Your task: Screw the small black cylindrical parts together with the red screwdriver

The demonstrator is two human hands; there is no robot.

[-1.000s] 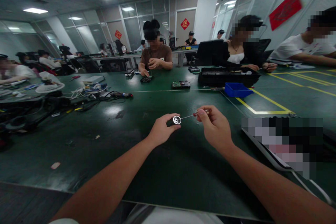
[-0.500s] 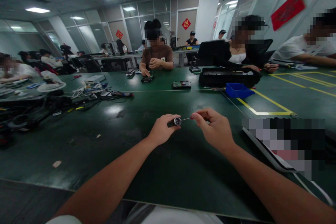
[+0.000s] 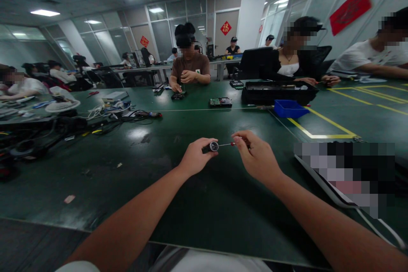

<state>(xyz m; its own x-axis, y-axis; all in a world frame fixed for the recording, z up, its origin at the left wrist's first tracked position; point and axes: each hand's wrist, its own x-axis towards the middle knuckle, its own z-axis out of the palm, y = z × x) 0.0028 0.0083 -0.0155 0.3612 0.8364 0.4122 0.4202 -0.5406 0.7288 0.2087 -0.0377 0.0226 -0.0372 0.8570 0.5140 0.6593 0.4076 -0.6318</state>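
Nearest to me, both forearms reach out over the green table (image 3: 204, 204). The left hand (image 3: 194, 158) is closed around a small dark cylindrical part (image 3: 211, 147) with a bright metal ring face, held above the tabletop at centre. The right hand (image 3: 256, 157) pinches the reddish handle of a thin screwdriver (image 3: 230, 144) between thumb and fingertips; its shaft runs leftward and its tip meets the ring face.

I judge the step in hand to be working a fastener or seat on that part. The next move calls for keeping the shaft square to the face while the left hand braces against rotation.

Right of the hands, a blurred-out device (image 3: 344, 174) cannot be read. Farther off lie a blue tray (image 3: 288, 109), a black case (image 3: 277, 92) and a circuit board (image 3: 219, 102). Whether the tip engages a screw is too small to tell; most of the handle is hidden by fingers.
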